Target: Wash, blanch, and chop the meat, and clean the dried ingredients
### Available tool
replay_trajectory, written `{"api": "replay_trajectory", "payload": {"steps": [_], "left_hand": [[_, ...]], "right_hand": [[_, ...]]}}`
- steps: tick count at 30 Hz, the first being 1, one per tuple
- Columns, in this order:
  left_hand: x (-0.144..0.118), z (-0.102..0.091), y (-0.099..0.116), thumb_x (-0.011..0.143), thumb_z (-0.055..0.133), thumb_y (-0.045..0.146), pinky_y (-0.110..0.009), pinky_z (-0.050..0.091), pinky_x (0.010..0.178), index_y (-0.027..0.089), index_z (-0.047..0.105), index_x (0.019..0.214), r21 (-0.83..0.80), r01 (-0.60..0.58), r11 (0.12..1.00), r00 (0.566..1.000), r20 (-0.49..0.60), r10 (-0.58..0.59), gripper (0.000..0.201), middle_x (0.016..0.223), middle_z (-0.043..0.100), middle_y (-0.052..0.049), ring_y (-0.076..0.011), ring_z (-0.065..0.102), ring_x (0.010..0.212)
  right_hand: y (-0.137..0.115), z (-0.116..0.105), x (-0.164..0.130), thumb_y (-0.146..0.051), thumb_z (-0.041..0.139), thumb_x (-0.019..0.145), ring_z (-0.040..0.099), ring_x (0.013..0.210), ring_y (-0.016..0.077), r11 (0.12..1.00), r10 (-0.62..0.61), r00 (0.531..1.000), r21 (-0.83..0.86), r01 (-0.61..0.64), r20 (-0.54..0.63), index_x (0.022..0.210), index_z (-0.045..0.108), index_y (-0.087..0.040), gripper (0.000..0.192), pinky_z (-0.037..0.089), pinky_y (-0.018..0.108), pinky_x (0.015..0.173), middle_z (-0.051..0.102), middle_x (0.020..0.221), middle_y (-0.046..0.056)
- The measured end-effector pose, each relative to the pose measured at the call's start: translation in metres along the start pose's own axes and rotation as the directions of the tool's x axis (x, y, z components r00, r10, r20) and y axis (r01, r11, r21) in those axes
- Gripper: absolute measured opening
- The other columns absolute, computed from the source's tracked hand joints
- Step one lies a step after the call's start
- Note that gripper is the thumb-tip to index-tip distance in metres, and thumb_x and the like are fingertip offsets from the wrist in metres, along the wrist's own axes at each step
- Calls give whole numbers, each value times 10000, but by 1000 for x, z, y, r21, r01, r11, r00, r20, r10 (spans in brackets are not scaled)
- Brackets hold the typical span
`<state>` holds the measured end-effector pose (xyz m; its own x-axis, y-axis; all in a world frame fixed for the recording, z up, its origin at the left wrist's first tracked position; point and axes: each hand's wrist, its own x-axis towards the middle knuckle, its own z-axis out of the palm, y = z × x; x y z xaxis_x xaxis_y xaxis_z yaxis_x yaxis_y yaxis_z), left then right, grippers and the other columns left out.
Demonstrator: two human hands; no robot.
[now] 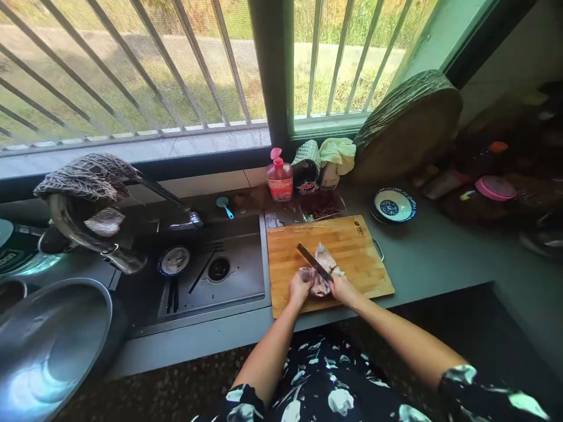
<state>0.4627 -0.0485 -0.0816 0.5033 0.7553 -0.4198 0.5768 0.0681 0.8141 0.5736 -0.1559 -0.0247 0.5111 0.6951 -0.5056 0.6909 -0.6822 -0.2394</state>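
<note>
A grey countertop point(440, 258) runs along the wall below a barred window point(132, 70). The bars are slanted metal rods over a fine mesh screen; grass and a pale path show outside in daylight. A dark vertical frame post point(275, 70) divides the window at 12 o'clock. A stainless sink point(237, 281) is recessed into the counter at 9 o'clock, with a round drain point(219, 268) in its basin. The wall at 2 o'clock is pale green. The right counter section at 3 o'clock lies in shadow. The floor point(185, 387) at 6 o'clock is dark and speckled
</note>
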Motion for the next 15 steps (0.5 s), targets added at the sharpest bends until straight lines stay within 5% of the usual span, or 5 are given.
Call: {"api": "replay_trajectory", "payload": {"steps": [8,15], "left_hand": [[-3,1,-9,588,727,270,-269,468,716,133,647,877,-206,23,978,998,-52,-35,330,907,690,-103,-198,637,817],[-1,3,-14,537,753,269,-304,478,756,141,671,850,-270,40,962,993,-98,-69,348,900,692,-112,-231,636,855]], "right_hand": [[-5,-14,33,-297,382,856,598,915,205,996,-39,999,79,42,-33,1061,546,-134,309,414,263,743,636,975,123],[1,-14,3,-284,384,852,608,886,237,997,-72,994,-37,69,-83,1149,475,-167,331,417,308,728,630,938,120]]}}
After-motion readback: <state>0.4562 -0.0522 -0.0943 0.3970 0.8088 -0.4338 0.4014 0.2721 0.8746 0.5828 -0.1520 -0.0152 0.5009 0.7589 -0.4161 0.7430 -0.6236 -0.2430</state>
